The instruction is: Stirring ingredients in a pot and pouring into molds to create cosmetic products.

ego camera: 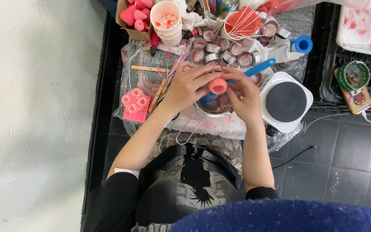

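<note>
Overhead view, nearest to farthest. At 6 o'clock, a rounded blue fabric edge (288,219), then a dark printed shirt (194,180) with black sleeves. Both bare forearms rise toward the centre. The left hand (185,88) and right hand (243,96) meet over a round metal pot (215,107) and together grip a small pink cylinder (217,85), smooth and waxy, its open end facing the camera; the left fingers curl over it from 9 o'clock, the right fingers pinch it from 3 o'clock. A wire handle (190,129) hangs from the pot toward 7 o'clock. The worktop (151,81) is covered in crinkled clear plastic film. At 3 o'clock of the pot sits a white square hotplate (286,103) with a flat black disc. At 9 o'clock lies a pink mould (135,99) of clustered tubes on a pink paper note. Beyond the hands: flat wooden sticks (149,68), a blue plastic handle (258,68), a cluster of shallow round metal cups (224,51), stacked white paper cups (166,21) flecked red, and a cardboard box of pink heart shapes (136,15) at 11 o'clock.
</note>
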